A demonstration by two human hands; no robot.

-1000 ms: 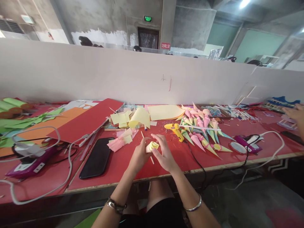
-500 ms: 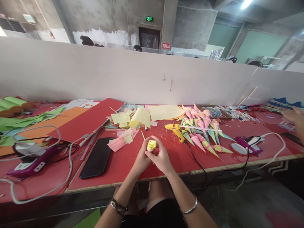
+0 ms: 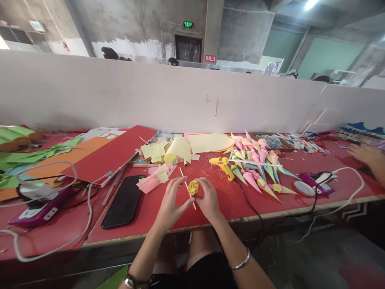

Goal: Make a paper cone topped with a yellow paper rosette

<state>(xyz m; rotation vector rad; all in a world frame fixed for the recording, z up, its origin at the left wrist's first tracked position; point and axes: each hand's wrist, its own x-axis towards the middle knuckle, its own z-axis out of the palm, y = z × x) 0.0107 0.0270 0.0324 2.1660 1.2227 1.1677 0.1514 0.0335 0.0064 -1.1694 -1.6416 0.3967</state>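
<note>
My right hand (image 3: 208,199) is closed on a small rolled yellow paper piece (image 3: 193,187), held just above the red table (image 3: 228,200) near its front edge. My left hand (image 3: 170,202) is beside it with fingers stretched apart, the thumb and index finger on either side of a thin wooden stick (image 3: 187,187). The stick lies slanted between my hands, and I cannot tell whether the left fingers touch it.
A yellow glue gun (image 3: 221,164) and a pile of paper cones (image 3: 255,162) lie right of my hands. Pink paper scraps (image 3: 151,180), yellow sheets (image 3: 178,149), a black phone (image 3: 124,202) and a purple device (image 3: 35,209) with white cable lie left. Another person's hand (image 3: 365,155) rests far right.
My left hand has let go of the yellow roll and spread open to the left. The roll now sits lower in my right hand alone. The other person's hand moved down onto the table.
</note>
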